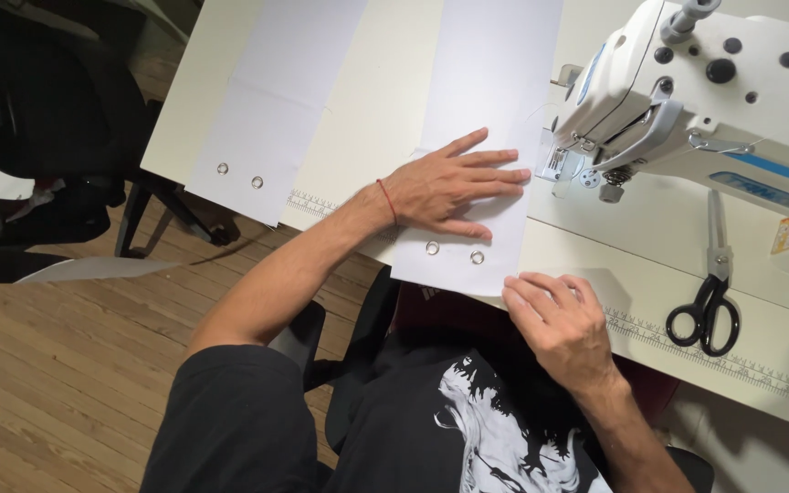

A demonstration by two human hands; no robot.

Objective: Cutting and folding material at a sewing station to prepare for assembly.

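Note:
A long white fabric strip (490, 82) with two metal eyelets (454, 252) near its end lies on the sewing table beside the presser foot (559, 164) of a white sewing machine (714, 82). My left hand (454, 187) rests flat on this strip, fingers spread toward the needle area. My right hand (559, 319) sits at the table's near edge, fingers curled onto the strip's lower right corner. A second white strip (276, 100) with two eyelets lies to the left, untouched.
Black-handled scissors (710, 292) lie on the cream table (376, 100) right of the machine. A ruler scale (723, 361) runs along the table's front edge. A dark chair (38, 119) stands on the wooden floor at the left.

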